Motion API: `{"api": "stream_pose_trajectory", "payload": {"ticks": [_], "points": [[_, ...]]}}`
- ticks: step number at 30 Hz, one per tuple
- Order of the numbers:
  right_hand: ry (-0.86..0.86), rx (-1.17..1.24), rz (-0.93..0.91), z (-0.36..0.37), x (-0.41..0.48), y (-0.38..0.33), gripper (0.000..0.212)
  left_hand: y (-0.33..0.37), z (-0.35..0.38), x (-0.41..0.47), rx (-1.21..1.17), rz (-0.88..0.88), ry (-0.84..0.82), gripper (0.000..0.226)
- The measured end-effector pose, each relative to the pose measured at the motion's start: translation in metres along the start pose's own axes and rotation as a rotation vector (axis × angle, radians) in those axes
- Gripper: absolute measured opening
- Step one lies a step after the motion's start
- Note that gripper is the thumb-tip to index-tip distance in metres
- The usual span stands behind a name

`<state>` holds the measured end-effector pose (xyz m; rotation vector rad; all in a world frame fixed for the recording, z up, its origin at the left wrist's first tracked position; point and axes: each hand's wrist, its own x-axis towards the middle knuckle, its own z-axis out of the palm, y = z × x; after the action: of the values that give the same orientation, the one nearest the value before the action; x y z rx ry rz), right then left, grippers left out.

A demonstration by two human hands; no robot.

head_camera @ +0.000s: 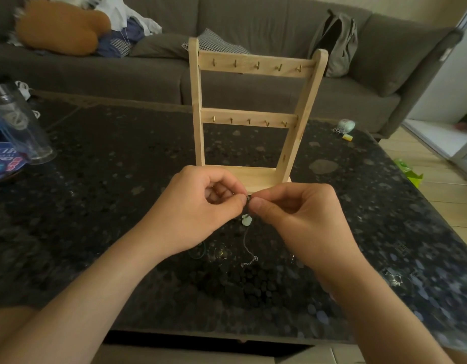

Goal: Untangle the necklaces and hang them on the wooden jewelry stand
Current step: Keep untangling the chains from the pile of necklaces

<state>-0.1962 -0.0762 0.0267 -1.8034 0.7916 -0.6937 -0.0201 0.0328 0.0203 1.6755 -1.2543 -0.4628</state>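
Necklace [246,220] trails from the pinch toward the tabletop's [96,219] near edge, left hand [201,208] and right hand [300,216] each with grip clamped on it, wooden jewelry stand [237,115] just beyond.

Grey sofa [253,19] along the back, orange cushion [59,30] and heaped clothes [127,19] at its left end, grey backpack [337,40] towards its right, dark speckled table [96,206] in front, pale tiled floor [442,190] at right

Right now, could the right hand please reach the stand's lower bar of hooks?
Probably yes: nothing stands between the right hand and the lower bar, though it and the left hand pinch the necklace.
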Motion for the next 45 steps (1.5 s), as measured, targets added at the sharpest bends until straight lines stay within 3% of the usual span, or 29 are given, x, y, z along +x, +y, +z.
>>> {"api": "stream_pose_trajectory", "payload": {"ticks": [10, 20, 32, 38, 45], "points": [[-0.145, 0.162, 0.120, -0.002, 0.000, -0.001, 0.013, -0.003, 0.004, -0.001, 0.003, -0.013, -0.110, 0.007], [-0.225, 0.193, 0.207, -0.006, 0.000, -0.005, 0.022, -0.001, 0.002, 0.001, 0.001, -0.001, -0.052, 0.009], [-0.262, 0.214, 0.169, -0.001, -0.005, -0.009, 0.037, 0.002, 0.000, 0.000, -0.022, 0.008, -0.037, 0.008], [-0.277, 0.146, 0.122, 0.001, -0.005, -0.010, 0.014, 0.006, 0.000, -0.002, -0.092, 0.033, -0.096, 0.009], [-0.133, 0.140, 0.068, 0.001, -0.005, -0.008, 0.009, 0.005, -0.002, -0.001, -0.099, 0.022, -0.065, 0.011]]}}
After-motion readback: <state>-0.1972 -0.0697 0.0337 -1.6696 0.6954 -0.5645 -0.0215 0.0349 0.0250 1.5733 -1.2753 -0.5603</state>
